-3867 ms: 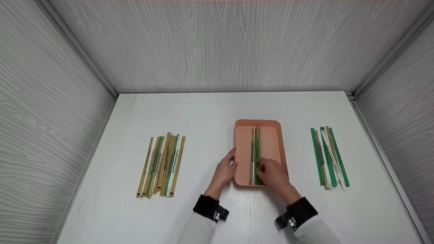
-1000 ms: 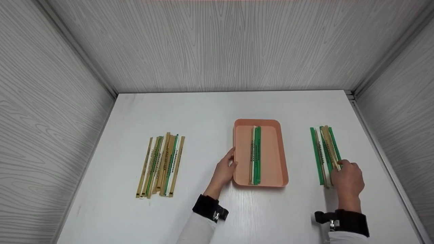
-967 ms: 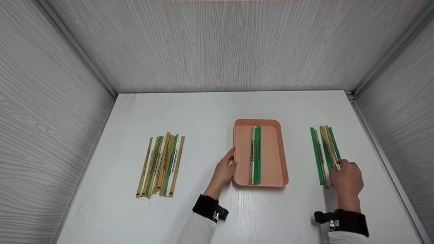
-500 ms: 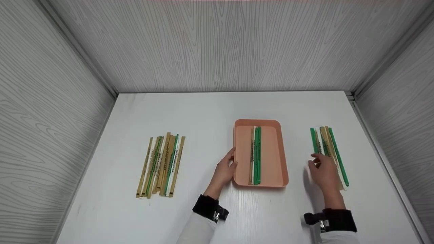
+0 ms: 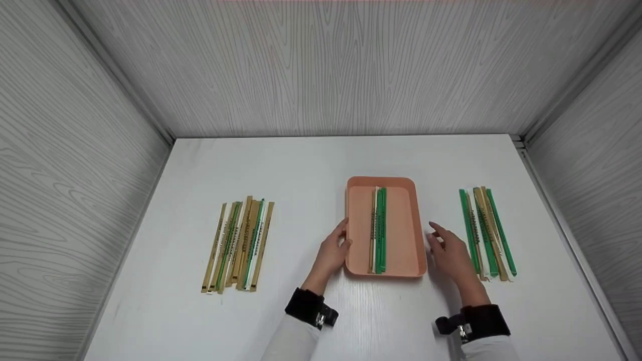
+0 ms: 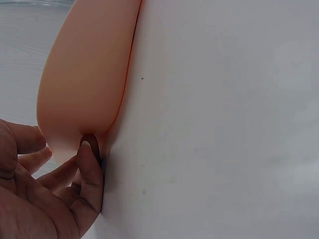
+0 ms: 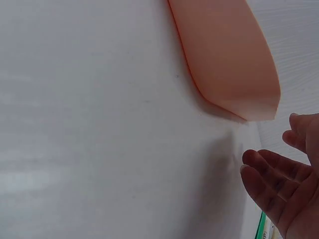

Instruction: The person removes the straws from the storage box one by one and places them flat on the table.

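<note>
A salmon-pink tray (image 5: 404, 230) stands on the white table, holding several straws in wrappers (image 5: 378, 230), brown, white and green, side by side lengthwise. My left hand (image 5: 332, 253) grips the tray's left side; in the left wrist view its curled fingers (image 6: 89, 169) touch the outer wall and rim. My right hand (image 5: 450, 254) hovers between the tray and the right bunch of wrapped straws (image 5: 486, 233), fingers loosely bent, holding nothing. The right wrist view shows those fingers (image 7: 271, 184) apart from the tray's corner (image 7: 239, 94).
A larger bunch of wrapped straws (image 5: 238, 245), mostly brown with white and green, lies on the left of the table (image 5: 301, 170). Wood-grain panels (image 5: 321, 70) close in the back and both sides.
A brown straw has left the tray for the right bunch, and a second green straw lies in its place. My right hand has moved left from that bunch toward the tray; my left has stayed.
</note>
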{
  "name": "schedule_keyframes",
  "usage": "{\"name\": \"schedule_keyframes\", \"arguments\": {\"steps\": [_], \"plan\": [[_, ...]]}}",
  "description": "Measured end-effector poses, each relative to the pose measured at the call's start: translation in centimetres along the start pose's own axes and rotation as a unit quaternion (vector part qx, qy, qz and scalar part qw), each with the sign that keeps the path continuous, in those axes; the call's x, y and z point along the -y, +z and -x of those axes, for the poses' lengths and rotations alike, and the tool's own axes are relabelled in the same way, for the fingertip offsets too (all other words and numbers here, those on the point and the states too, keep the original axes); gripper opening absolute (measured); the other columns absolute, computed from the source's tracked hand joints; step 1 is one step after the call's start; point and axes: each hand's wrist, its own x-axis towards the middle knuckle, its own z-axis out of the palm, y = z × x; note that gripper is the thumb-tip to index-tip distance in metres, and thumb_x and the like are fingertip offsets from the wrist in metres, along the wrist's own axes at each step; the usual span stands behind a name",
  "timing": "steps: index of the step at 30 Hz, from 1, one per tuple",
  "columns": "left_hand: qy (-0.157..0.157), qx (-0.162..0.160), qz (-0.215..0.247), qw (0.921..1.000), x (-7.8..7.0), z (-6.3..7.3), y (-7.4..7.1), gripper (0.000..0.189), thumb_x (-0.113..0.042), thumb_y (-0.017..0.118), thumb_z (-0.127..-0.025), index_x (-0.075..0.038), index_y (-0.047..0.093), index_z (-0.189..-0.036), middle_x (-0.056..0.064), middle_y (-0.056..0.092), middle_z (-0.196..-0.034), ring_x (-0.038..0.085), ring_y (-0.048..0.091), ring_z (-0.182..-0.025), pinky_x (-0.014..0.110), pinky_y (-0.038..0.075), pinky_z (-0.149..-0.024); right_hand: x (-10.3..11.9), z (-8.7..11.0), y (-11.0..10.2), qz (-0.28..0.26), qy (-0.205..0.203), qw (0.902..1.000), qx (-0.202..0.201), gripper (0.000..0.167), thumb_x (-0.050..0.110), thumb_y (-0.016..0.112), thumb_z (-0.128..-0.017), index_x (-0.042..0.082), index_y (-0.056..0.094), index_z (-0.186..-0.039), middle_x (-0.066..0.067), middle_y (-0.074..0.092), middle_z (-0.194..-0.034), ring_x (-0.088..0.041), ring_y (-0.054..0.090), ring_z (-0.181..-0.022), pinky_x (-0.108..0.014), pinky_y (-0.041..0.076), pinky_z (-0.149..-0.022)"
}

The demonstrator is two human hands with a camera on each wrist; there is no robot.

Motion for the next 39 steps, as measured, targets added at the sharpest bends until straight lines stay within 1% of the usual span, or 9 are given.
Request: {"name": "schedule_keyframes", "arguments": {"steps": [6,9,13,20,25,28,33,36,39], "plan": [[0.001,0.002,-0.004,1.0000,-0.1,0.0,0.0,0.057,-0.011,0.053,-0.100,-0.018,0.034,-0.154,0.013,0.058,-0.132,0.032,0.041,-0.134,0.050,0.030,-0.110,0.4,0.1,0.9,-0.028,0.020,0.9988,0.034,0.047,0.024,0.045,-0.106,0.010,0.040,-0.150,-0.020,0.059,-0.123,-0.023,0.065,-0.083,-0.035,0.051,-0.065],[-0.003,0.001,-0.010,0.9999,-0.1,0.0,0.1,0.057,-0.011,0.053,-0.100,-0.019,0.035,-0.154,0.012,0.059,-0.132,0.031,0.042,-0.134,0.050,0.031,-0.110,0.6,0.1,1.2,-0.027,0.019,0.9986,0.042,0.047,0.024,0.043,-0.106,0.012,0.038,-0.152,-0.022,0.057,-0.131,-0.031,0.064,-0.101,-0.044,0.051,-0.080],[-0.011,0.000,-0.014,0.9998,0.0,-0.1,0.2,0.057,-0.013,0.053,-0.101,-0.021,0.035,-0.154,0.011,0.058,-0.133,0.030,0.043,-0.134,0.049,0.032,-0.109,0.7,0.1,1.5,-0.025,0.031,0.9980,0.048,0.047,0.025,0.042,-0.107,0.016,0.037,-0.153,-0.023,0.047,-0.143,-0.038,0.053,-0.122,-0.053,0.044,-0.096],[0.000,-0.004,-0.031,0.9995,0.3,-0.1,0.3,0.057,-0.013,0.053,-0.101,-0.020,0.034,-0.154,0.011,0.058,-0.134,0.030,0.043,-0.134,0.049,0.032,-0.109,0.3,0.1,1.8,-0.043,0.061,0.9958,0.052,0.048,0.029,0.040,-0.107,0.023,0.034,-0.154,-0.019,0.039,-0.151,-0.038,0.045,-0.130,-0.054,0.039,-0.101],[0.022,-0.027,-0.082,0.9960,0.0,0.1,0.4,0.056,-0.015,0.055,-0.100,-0.017,0.036,-0.153,0.011,0.059,-0.132,0.029,0.049,-0.128,0.046,0.040,-0.103,-0.1,0.1,1.9,-0.061,0.066,0.9943,0.058,0.048,0.032,0.039,-0.107,0.026,0.033,-0.155,-0.018,0.036,-0.152,-0.038,0.039,-0.135,-0.055,0.035,-0.105],[0.061,-0.070,-0.135,0.9865,-0.6,0.5,0.3,0.056,-0.015,0.059,-0.098,-0.013,0.040,-0.150,0.012,0.061,-0.126,0.028,0.058,-0.116,0.044,0.049,-0.091,-0.2,0.0,1.8,-0.064,0.068,0.9938,0.060,0.048,0.032,0.039,-0.107,0.027,0.033,-0.155,-0.018,0.036,-0.153,-0.038,0.038,-0.136,-0.055,0.034,-0.106],[0.163,-0.131,-0.197,0.9578,-2.5,1.0,0.8,0.050,-0.010,0.065,-0.095,-0.006,0.049,-0.142,0.012,0.060,-0.116,0.023,0.064,-0.099,0.033,0.054,-0.076,-0.1,-0.1,1.8,-0.068,0.079,0.9927,0.060,0.048,0.034,0.038,-0.107,0.028,0.033,-0.155,-0.017,0.034,-0.154,-0.038,0.036,-0.137,-0.055,0.033,-0.107],[0.203,-0.133,-0.208,0.9476,-3.5,1.1,1.4,0.046,-0.006,0.067,-0.092,-0.004,0.054,-0.137,0.010,0.060,-0.111,0.020,0.064,-0.095,0.027,0.054,-0.074,-0.1,-0.1,1.9,-0.073,0.076,0.9928,0.057,0.048,0.034,0.039,-0.107,0.028,0.033,-0.154,-0.018,0.036,-0.153,-0.038,0.037,-0.136,-0.055,0.033,-0.106],[0.211,-0.116,-0.218,0.9460,-4.1,1.2,2.3,0.045,-0.003,0.069,-0.090,-0.003,0.057,-0.134,0.008,0.060,-0.107,0.017,0.064,-0.088,0.024,0.052,-0.070,0.0,0.0,1.9,-0.075,0.060,0.9940,0.052,0.048,0.033,0.039,-0.107,0.026,0.034,-0.154,-0.019,0.040,-0.150,-0.039,0.041,-0.134,-0.055,0.035,-0.105]]}}
